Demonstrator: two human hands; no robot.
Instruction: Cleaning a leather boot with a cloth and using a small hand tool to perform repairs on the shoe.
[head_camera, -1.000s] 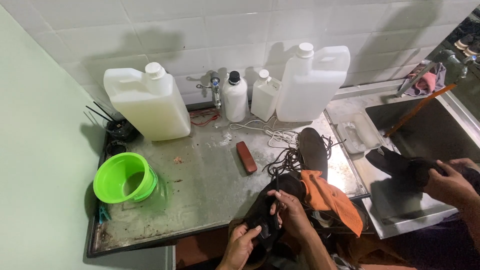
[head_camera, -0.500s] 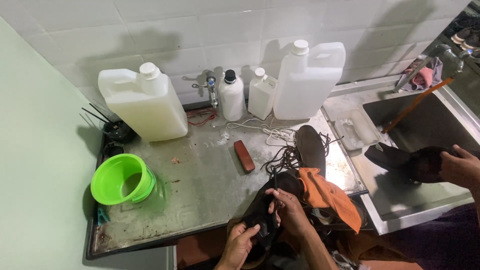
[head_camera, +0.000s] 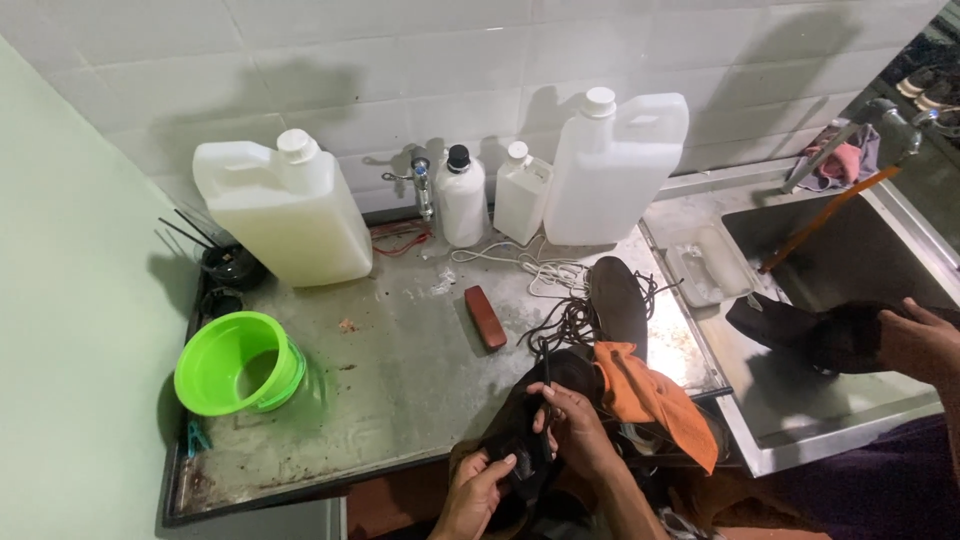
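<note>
At the scuffed metal counter's (head_camera: 400, 400) edge, both hands' fingers (head_camera: 560, 405) grip a dark leather shoe (head_camera: 525, 420).

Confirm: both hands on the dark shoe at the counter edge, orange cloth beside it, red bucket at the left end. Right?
Not quite. The bucket is green, not red, as the head view shows. The rest holds: left hand and right hand are on the dark shoe, with the orange cloth beside it.

I see a dark shoe (head_camera: 535, 425) at the near edge of the metal counter, at about six o'clock in my view, tilted with its toe toward twelve o'clock. Its surface looks black and matte. A thin dark lace (head_camera: 546, 385) rises from it toward one o'clock, joining a tangled pile.
</note>
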